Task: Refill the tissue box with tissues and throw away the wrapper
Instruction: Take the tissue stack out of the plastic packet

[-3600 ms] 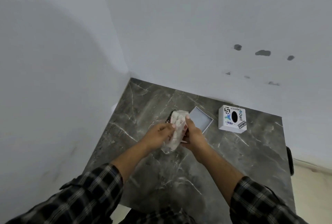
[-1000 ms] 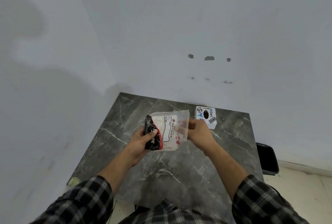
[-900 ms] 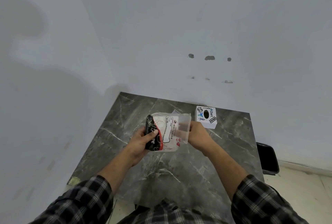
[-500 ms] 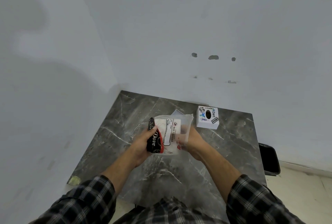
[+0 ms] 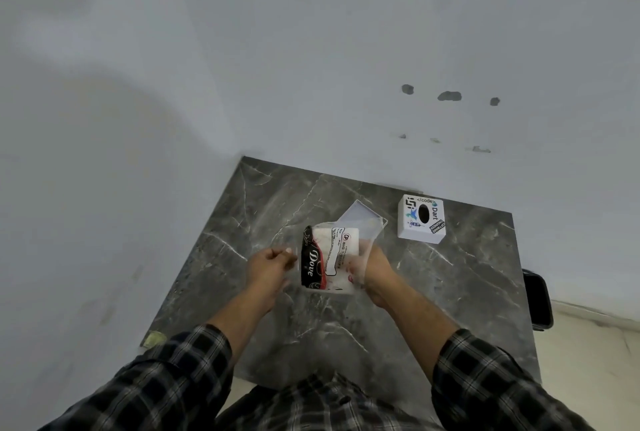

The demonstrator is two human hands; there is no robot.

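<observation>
The right hand (image 5: 372, 269) reaches into the open end of the clear tissue wrapper (image 5: 341, 257), its fingers seen through the film and curled about the white stack of tissues (image 5: 337, 250) inside; it looks like a grip on the stack, though the plastic blurs the detail. The left hand (image 5: 272, 266) sits just beside the pack's black printed end, fingers pinched together; motion blur makes it hard to say whether it holds a clear edge of the film or has just let go. The pairing makes sense as one hand steadying or pulling the wrapper one way while the other draws the tissues out the opposite end, so I judge the unwrapping to be partway done.

Just beyond the right hand, partly behind the wrapper, a shallow white box base (image 5: 360, 217) lies open on the bench (image 5: 450, 292), likely waiting to receive the stack. Further beyond and to the right of that hand stands the white tissue box cover (image 5: 421, 217), with printed stickers and an oval slot on top, set aside well clear of the work.

The bench is dark grey marble with pale veins, pushed into a corner of plain white walls bearing a few chipped marks. A dark bin (image 5: 538, 299) stands on the pale floor off the bench's right edge, a probable place for the wrapper.
</observation>
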